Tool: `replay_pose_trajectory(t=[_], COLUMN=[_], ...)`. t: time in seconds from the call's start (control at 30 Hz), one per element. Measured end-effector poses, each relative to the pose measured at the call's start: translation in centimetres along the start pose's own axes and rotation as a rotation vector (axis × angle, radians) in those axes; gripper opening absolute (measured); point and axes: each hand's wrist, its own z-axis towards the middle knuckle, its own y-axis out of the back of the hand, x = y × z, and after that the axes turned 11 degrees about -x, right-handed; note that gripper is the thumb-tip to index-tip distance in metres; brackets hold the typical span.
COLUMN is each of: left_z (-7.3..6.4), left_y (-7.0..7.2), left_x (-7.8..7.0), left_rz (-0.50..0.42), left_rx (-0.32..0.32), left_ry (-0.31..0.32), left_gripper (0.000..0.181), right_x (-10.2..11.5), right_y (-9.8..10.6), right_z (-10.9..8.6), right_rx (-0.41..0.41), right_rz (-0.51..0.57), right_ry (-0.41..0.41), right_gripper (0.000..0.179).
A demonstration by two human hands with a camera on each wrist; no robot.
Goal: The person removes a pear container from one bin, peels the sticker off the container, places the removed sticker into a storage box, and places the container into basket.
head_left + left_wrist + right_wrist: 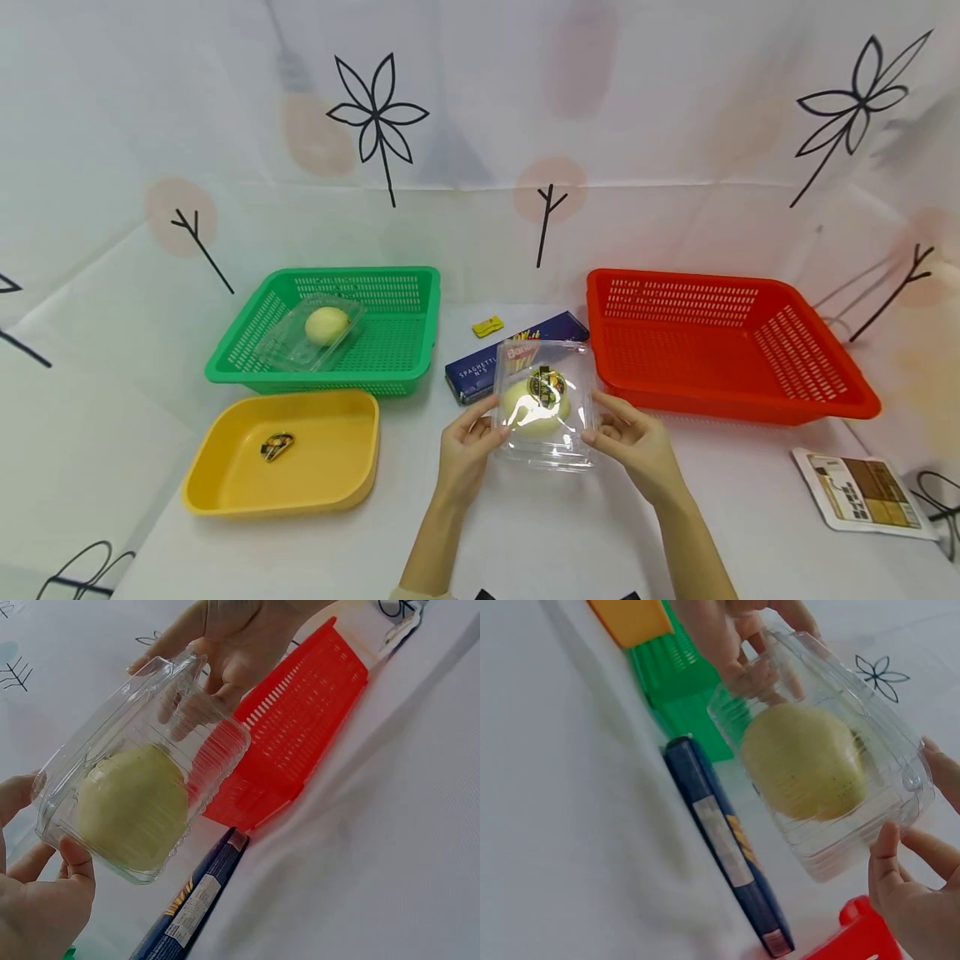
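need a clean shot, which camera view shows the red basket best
The head view: it shows the red basket nearly whole, with its inside in sight. The left wrist view shows part of it, beyond the clear container; the right wrist view, just a corner at the bottom edge.

The left hand and right hand grip a clear box holding a pale fruit; beyond the box are a red basket and blue carton.

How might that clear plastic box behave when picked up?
The clear plastic box probably flexes when squeezed, its walls looking thin. Its shiny surface may be slippery. The round fruit inside could roll, since space shows around it.
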Motion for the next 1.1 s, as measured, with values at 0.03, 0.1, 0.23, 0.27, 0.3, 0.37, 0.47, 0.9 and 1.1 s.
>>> replay_pose_trajectory(t=[0.03, 0.1, 0.23, 0.27, 0.3, 0.37, 0.47, 0.9, 1.1], left_z=[-0.1, -0.2, -0.5, -0.5, -0.6, -0.8, -1.1, -1.5, -1.5], left_y=[0.2, 0.5, 1.0, 1.1, 1.3, 1.5, 1.9, 2.9, 3.1], left_x=[0.1, 0.3, 0.6, 0.6, 0.7, 0.9, 1.1, 1.6, 1.7], left_rz=[-0.002, 0.002, 0.016, 0.023, 0.028, 0.042, 0.07, 0.188, 0.217], left_rx=[-0.001, -0.003, -0.01, -0.014, -0.016, -0.026, -0.037, -0.037, -0.038], left_ry=[0.003, 0.007, 0.004, 0.006, 0.006, 0.01, 0.015, 0.026, 0.044], left_gripper=[0.054, 0.055, 0.055, 0.054, 0.054, 0.054, 0.053, 0.053, 0.054], right_x=[-0.1, -0.4, -1.1, -1.2, -1.4, -1.8, -2.2, -3.2, -3.4], right_y=[-0.1, -0.2, -0.3, -0.4, -0.4, -0.4, -0.4, -0.3, -0.3], right_z=[-0.1, -0.3, -0.6, -0.7, -0.8, -1.0, -1.3, -2.0, -2.1], right_rx=[-0.001, 0.002, 0.025, 0.029, 0.031, 0.031, 0.021, 0.045, 0.057], right_rz=[0.0, 0.015, 0.05, 0.053, 0.049, 0.03, -0.004, -0.032, -0.031], right_ry=[-0.003, -0.004, -0.007, -0.011, -0.017, -0.036, -0.065, -0.102, -0.117], right_gripper=[0.054, 0.055, 0.057, 0.057, 0.057, 0.057, 0.057, 0.058, 0.058])
